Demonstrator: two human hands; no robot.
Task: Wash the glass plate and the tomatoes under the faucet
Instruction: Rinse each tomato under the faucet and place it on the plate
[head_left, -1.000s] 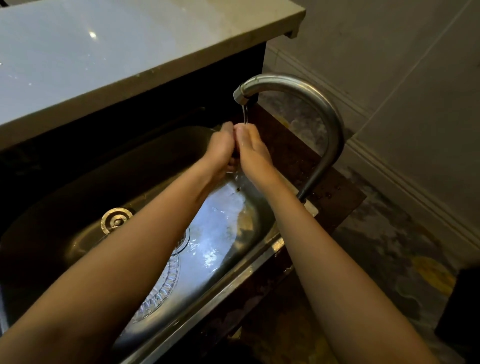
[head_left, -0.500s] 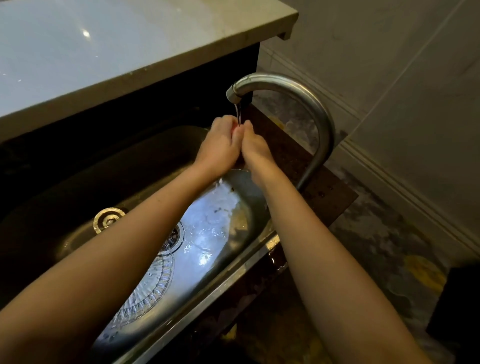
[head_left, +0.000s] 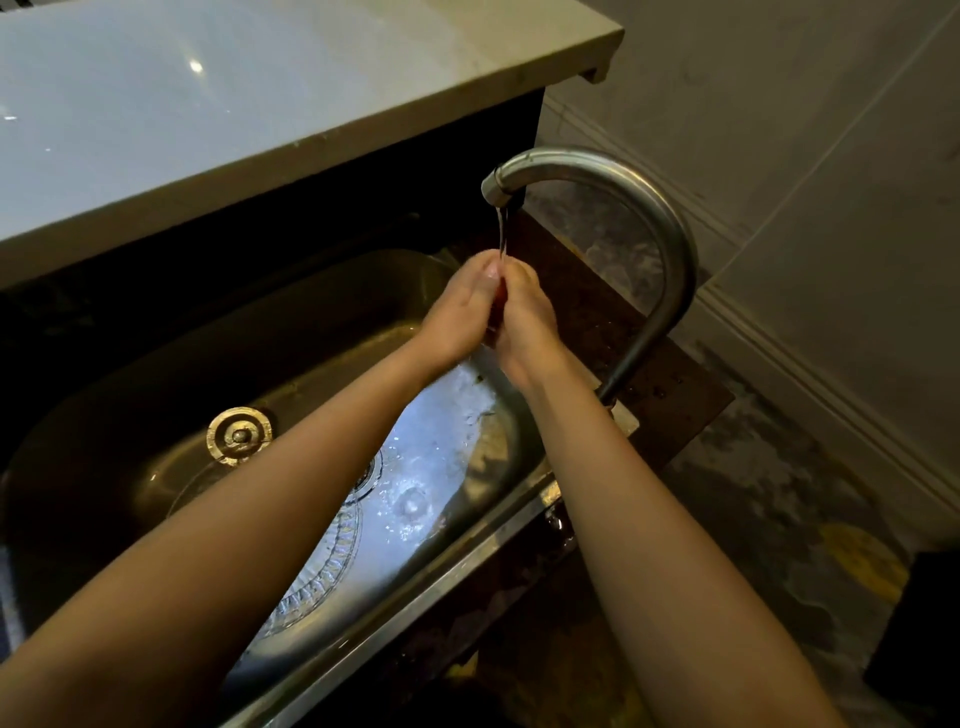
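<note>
A thin stream of water runs from the curved steel faucet (head_left: 623, 187) onto my two hands, pressed together over the sink. My left hand (head_left: 460, 312) and my right hand (head_left: 524, 322) are cupped around a small tomato (head_left: 500, 300), of which only a red sliver shows between the fingers. The patterned glass plate (head_left: 322, 577) lies flat on the sink bottom, largely hidden under my left forearm.
The steel sink (head_left: 431, 577) has a drain (head_left: 370, 470) by the plate and a round fitting (head_left: 240, 434) on its left slope. A pale countertop (head_left: 208, 119) overhangs at the back. Tiled wall and floor lie to the right.
My hands stay clasped under the stream and have shifted a little, rubbing what they hold. The view has drifted slightly.
</note>
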